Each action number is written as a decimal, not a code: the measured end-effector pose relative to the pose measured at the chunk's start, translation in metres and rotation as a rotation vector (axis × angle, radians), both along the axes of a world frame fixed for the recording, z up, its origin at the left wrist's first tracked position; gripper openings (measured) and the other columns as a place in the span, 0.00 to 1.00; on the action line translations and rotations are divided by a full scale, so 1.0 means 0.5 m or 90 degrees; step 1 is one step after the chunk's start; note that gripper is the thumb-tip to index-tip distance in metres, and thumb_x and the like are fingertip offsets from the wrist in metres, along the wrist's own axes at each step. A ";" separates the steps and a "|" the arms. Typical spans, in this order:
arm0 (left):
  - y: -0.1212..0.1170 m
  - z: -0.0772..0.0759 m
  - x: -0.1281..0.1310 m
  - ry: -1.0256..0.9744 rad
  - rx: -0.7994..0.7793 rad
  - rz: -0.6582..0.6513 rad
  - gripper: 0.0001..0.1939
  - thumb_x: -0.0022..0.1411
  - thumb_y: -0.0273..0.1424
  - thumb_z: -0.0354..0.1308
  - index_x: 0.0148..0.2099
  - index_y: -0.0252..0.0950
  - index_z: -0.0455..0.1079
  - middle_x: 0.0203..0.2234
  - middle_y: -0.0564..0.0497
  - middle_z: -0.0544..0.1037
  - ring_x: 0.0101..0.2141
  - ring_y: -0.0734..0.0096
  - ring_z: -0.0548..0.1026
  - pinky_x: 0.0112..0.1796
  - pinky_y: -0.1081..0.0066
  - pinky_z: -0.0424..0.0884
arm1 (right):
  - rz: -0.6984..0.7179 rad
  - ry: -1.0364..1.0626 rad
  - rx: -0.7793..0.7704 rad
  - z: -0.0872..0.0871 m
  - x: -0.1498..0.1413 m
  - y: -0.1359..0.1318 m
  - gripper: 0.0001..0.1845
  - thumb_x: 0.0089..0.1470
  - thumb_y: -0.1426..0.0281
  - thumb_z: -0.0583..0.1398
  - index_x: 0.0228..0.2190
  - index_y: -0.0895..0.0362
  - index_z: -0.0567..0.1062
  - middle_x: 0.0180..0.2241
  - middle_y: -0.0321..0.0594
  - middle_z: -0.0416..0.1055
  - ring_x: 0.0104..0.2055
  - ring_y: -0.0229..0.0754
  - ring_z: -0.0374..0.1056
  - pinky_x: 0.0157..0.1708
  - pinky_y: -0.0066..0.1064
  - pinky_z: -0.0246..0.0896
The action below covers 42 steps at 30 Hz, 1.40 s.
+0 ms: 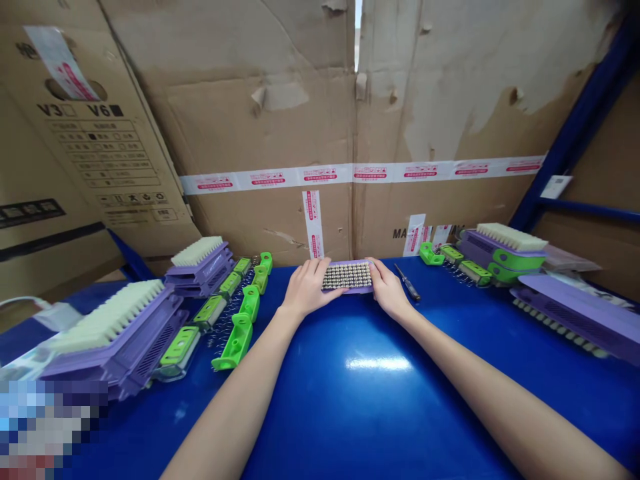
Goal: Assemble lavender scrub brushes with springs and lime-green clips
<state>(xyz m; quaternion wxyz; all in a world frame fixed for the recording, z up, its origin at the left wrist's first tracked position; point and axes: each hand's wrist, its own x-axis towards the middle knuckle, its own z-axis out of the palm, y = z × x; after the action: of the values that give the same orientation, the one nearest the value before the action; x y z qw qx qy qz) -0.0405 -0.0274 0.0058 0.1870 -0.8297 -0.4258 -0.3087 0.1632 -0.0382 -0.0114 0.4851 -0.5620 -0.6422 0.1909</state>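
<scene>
Both of my hands grip a small purple brush head (347,276) by its two ends, near the back of the blue table. Its upper face shows rows of pale bristle tufts with dark gaps between them. My left hand (307,285) wraps its left end, with the thumb along the near edge. On the right end, my right hand (389,288) is closed, fingers at the back corner. A screwdriver (407,283) lies just right of my right hand. Left of my left hand stand bright green plastic brackets (241,337) in a row beside thin metal springs (227,319).
Stacked purple brush parts with white bristles (117,317) and green-and-clear modules (183,347) line the left side of the blue table (320,413). More purple brush parts (575,313) and a green bracket (430,254) lie at right. Taped cardboard (270,120) walls the back.
</scene>
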 end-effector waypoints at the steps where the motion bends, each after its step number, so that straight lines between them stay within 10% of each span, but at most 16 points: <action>1: 0.000 0.000 0.000 -0.001 0.000 -0.005 0.33 0.54 0.51 0.55 0.54 0.33 0.60 0.44 0.42 0.72 0.45 0.57 0.71 0.45 0.61 0.68 | 0.000 0.000 -0.009 0.001 -0.001 -0.001 0.26 0.59 0.56 0.44 0.50 0.54 0.69 0.39 0.41 0.75 0.37 0.44 0.71 0.41 0.37 0.65; 9: 0.003 -0.007 0.002 -0.063 -0.038 0.011 0.31 0.55 0.50 0.56 0.54 0.34 0.60 0.46 0.42 0.73 0.47 0.59 0.71 0.47 0.62 0.68 | -0.027 -0.016 -0.048 0.005 -0.003 -0.004 0.25 0.58 0.57 0.45 0.49 0.57 0.69 0.25 0.37 0.73 0.19 0.38 0.66 0.30 0.32 0.65; 26: -0.005 -0.003 0.039 -0.273 -0.208 0.171 0.26 0.57 0.50 0.52 0.53 0.40 0.59 0.46 0.44 0.73 0.46 0.56 0.73 0.42 0.61 0.69 | -0.035 -0.142 0.045 -0.008 -0.007 0.000 0.24 0.59 0.62 0.46 0.52 0.59 0.66 0.49 0.48 0.69 0.51 0.46 0.65 0.53 0.40 0.57; 42: -0.023 0.021 0.049 -0.213 -0.204 0.219 0.31 0.54 0.57 0.49 0.51 0.40 0.61 0.41 0.44 0.75 0.40 0.53 0.75 0.37 0.61 0.69 | 0.013 -0.255 0.110 0.010 -0.019 -0.027 0.22 0.60 0.65 0.47 0.52 0.56 0.66 0.51 0.45 0.66 0.51 0.47 0.65 0.51 0.39 0.60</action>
<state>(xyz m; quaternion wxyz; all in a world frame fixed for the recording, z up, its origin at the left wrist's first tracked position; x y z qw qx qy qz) -0.0160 -0.0391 0.0164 0.0307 -0.7018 -0.6287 -0.3336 0.1538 -0.0518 -0.0064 0.3921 -0.5387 -0.7453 0.0245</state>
